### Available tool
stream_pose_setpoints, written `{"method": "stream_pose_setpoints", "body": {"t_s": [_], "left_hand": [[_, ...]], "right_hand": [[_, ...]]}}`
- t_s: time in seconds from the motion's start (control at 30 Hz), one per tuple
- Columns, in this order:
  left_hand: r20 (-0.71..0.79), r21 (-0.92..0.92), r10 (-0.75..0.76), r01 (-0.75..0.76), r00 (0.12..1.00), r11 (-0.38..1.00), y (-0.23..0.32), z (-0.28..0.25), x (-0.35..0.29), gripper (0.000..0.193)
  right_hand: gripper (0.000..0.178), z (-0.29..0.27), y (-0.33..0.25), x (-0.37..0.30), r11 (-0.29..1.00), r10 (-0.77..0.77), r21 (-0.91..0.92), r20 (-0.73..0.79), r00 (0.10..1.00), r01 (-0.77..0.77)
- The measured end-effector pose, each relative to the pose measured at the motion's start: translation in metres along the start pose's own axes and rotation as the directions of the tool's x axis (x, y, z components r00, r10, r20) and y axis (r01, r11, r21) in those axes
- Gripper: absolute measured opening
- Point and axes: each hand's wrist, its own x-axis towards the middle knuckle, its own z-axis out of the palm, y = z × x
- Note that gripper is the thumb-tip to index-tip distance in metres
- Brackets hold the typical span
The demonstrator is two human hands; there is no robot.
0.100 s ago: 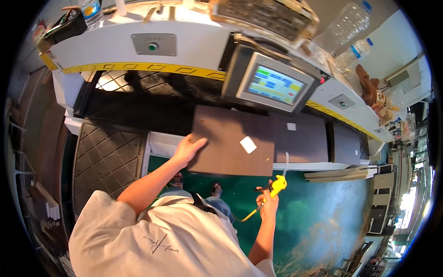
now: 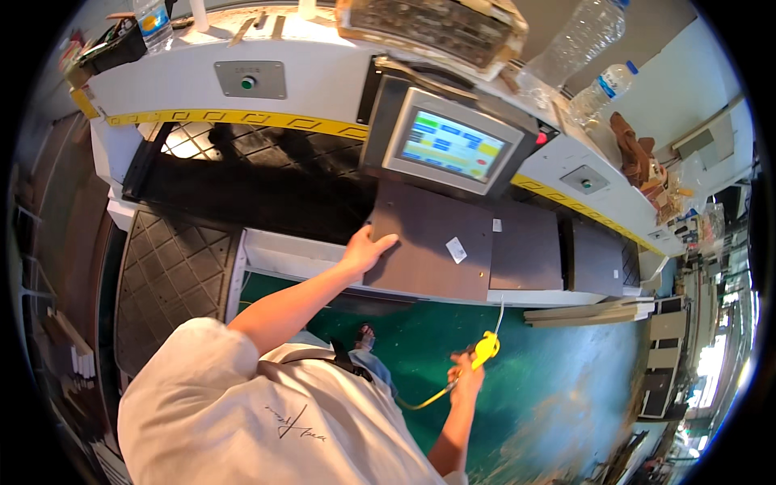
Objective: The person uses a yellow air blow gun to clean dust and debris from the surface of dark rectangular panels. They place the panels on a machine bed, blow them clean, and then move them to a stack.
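Head view, and from where I stand I see the person in the pale shirt (image 2: 234, 404) bent over a low, white-edged table (image 2: 291, 252), both hands busy. The left hand (image 2: 365, 252) holds the left edge of a dark brown board (image 2: 420, 222), thumb laid flat across the top face; I cannot tell how far the other fingers reach underneath. That board lies at the near side of the table, partly below a tilted screen (image 2: 453, 145) in a dark housing, and carries a white sticker (image 2: 456, 250) set askew. Just beyond its right edge sits a second brown board (image 2: 525, 250), with a third board (image 2: 596, 257) further right.

The right hand (image 2: 464, 378) is closed around a yellow air gun (image 2: 487, 346), held low over the green floor (image 2: 558, 388) and well apart from the other hand. A thin pale nozzle (image 2: 501, 311) points up from it toward the table's edge, and a yellow hose (image 2: 427, 402) curves away behind the person.

Across the back runs a white machine front (image 2: 323, 85) with a yellow strip (image 2: 267, 120) along its lower edge and a green button (image 2: 248, 82) on a metal plate. Plastic bottles (image 2: 602, 89) stand on top. Long planks (image 2: 590, 312) are stacked to the right, and a ridged black mat (image 2: 174, 267) lies left.
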Motion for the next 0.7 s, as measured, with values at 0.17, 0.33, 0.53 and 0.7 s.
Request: {"method": "stream_pose_setpoints", "body": {"t_s": [0.17,0.33,0.53,0.7], "left_hand": [[-0.113,0.502,0.141,-0.066,0.984,0.862,-0.034,0.146,0.049,0.067],[-0.281,0.704,0.24,0.029,0.929,0.709,-0.054,0.23,0.065,0.108],[-0.317,0.65,0.304,-0.028,0.899,0.759,-0.034,0.208,0.022,0.097],[0.024,0.568,0.319,-0.275,0.947,0.775,-0.076,0.083,-0.097,0.044]], "right_hand": [[0.015,-0.099,0.09,0.0,0.984,0.177,0.036,0.01,0.984,-0.177],[0.023,-0.114,0.143,0.005,0.957,0.265,0.044,0.276,0.924,-0.287],[0.031,-0.118,0.173,0.035,0.936,0.309,-0.324,0.564,0.766,-0.139],[0.033,-0.052,0.136,0.061,0.845,0.46,-0.535,0.696,0.551,-0.03]]}}
